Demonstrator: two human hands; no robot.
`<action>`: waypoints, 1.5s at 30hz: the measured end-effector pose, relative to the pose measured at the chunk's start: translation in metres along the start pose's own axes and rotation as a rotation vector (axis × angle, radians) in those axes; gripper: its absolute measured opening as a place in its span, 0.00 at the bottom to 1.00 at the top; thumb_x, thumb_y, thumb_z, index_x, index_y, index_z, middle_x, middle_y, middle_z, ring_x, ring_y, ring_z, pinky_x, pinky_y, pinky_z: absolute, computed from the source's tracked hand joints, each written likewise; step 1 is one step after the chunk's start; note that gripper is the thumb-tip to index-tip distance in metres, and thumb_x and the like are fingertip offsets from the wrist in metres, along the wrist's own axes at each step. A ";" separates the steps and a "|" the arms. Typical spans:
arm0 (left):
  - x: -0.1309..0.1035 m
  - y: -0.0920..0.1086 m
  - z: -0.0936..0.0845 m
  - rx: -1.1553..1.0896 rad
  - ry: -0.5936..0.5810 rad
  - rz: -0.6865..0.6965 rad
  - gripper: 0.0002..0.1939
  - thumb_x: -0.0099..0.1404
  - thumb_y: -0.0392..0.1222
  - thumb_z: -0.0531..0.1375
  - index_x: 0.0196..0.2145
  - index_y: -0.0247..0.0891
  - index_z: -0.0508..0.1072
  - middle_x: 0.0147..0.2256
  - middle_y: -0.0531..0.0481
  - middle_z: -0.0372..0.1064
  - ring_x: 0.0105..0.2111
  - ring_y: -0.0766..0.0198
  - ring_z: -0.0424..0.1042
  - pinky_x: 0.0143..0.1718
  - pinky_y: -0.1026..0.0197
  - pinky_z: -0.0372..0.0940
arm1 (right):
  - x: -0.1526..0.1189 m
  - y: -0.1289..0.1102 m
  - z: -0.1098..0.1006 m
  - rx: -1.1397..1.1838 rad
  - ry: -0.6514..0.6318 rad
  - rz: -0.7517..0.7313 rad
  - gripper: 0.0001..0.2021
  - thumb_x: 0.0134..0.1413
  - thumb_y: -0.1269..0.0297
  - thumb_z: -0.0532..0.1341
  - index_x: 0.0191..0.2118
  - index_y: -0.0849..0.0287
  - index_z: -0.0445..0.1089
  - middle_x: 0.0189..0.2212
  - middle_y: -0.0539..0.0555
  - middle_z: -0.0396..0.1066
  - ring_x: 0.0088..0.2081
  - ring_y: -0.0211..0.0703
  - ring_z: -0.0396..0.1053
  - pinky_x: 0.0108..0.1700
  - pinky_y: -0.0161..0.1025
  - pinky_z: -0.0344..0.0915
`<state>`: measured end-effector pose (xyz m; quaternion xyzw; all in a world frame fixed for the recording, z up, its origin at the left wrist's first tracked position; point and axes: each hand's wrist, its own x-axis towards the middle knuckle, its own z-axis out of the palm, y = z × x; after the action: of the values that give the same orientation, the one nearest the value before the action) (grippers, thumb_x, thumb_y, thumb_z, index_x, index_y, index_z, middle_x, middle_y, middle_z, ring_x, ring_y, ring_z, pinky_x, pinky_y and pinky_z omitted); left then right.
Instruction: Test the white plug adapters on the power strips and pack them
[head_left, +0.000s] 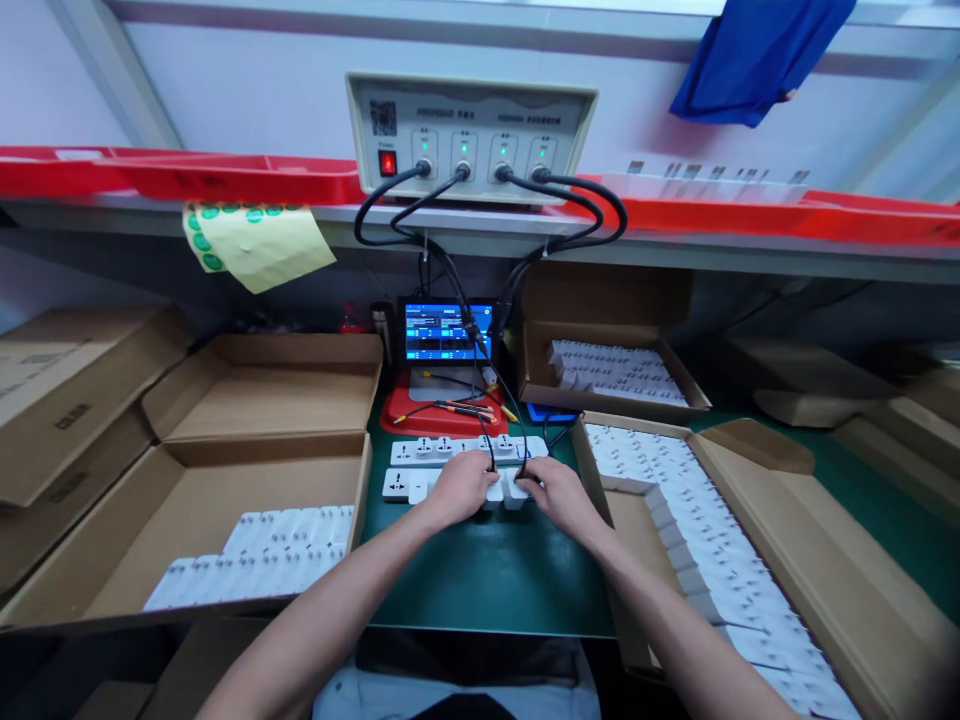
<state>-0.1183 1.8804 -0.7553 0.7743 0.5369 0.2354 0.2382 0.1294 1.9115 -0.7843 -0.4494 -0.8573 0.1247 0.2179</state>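
At the middle of the green work surface, my left hand (463,487) is closed round a black cable end at a white adapter. Just to its right, my right hand (553,487) pinches a second black cable (519,420) at another white adapter (514,492). The adapters sit at the near white power strip (397,484), partly covered by my left hand. A second white strip (405,453) lies behind it, with several small adapters on top. The cables come down from a grey test box (476,140) with lit green lights.
An open carton (262,475) with rows of white adapters stands left; a fuller one (637,540) stands right. Behind are a lit screen (448,333), a red tray (397,408) with cables, and another carton (607,300). Closed boxes (75,400) are stacked far left.
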 end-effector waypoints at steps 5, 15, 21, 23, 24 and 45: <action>0.002 0.002 0.002 0.095 -0.031 0.023 0.11 0.80 0.42 0.60 0.43 0.39 0.83 0.45 0.40 0.84 0.51 0.47 0.81 0.55 0.52 0.70 | -0.001 0.002 0.002 -0.015 0.011 0.011 0.10 0.71 0.62 0.61 0.34 0.52 0.74 0.37 0.57 0.80 0.42 0.53 0.76 0.43 0.42 0.69; 0.001 -0.002 0.023 0.082 0.001 0.094 0.08 0.79 0.39 0.60 0.45 0.40 0.81 0.47 0.40 0.82 0.50 0.47 0.81 0.55 0.52 0.71 | 0.000 0.002 -0.023 -0.104 -0.030 0.016 0.14 0.72 0.51 0.61 0.38 0.52 0.78 0.39 0.57 0.82 0.41 0.53 0.78 0.42 0.43 0.70; -0.007 -0.011 0.006 0.014 0.068 0.118 0.10 0.75 0.44 0.66 0.50 0.41 0.83 0.52 0.39 0.83 0.56 0.43 0.80 0.61 0.47 0.71 | 0.004 -0.024 -0.041 -0.158 0.076 -0.039 0.21 0.77 0.45 0.57 0.40 0.52 0.80 0.38 0.60 0.83 0.41 0.55 0.79 0.41 0.44 0.70; -0.020 -0.027 -0.010 0.003 0.084 0.130 0.20 0.71 0.47 0.71 0.59 0.43 0.80 0.58 0.38 0.82 0.61 0.41 0.78 0.66 0.45 0.69 | 0.004 -0.045 -0.026 -0.192 0.028 -0.086 0.18 0.78 0.49 0.57 0.43 0.52 0.81 0.40 0.61 0.83 0.42 0.55 0.80 0.42 0.44 0.71; -0.029 -0.036 -0.018 0.006 0.085 0.120 0.26 0.69 0.48 0.73 0.62 0.44 0.78 0.61 0.37 0.80 0.64 0.40 0.76 0.68 0.44 0.68 | 0.005 -0.057 -0.016 -0.205 -0.020 -0.109 0.16 0.78 0.51 0.57 0.47 0.52 0.82 0.44 0.61 0.84 0.43 0.55 0.80 0.43 0.43 0.72; -0.089 -0.055 -0.051 -0.573 0.214 -0.047 0.36 0.59 0.41 0.75 0.65 0.47 0.77 0.59 0.44 0.80 0.59 0.46 0.77 0.66 0.45 0.71 | 0.021 -0.133 0.008 -0.043 -0.281 -0.209 0.28 0.69 0.69 0.63 0.69 0.38 0.73 0.68 0.58 0.69 0.52 0.52 0.81 0.55 0.45 0.76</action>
<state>-0.2174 1.8194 -0.7592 0.6337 0.4885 0.4519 0.3945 0.0202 1.8540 -0.7311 -0.3406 -0.9238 0.1448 0.0980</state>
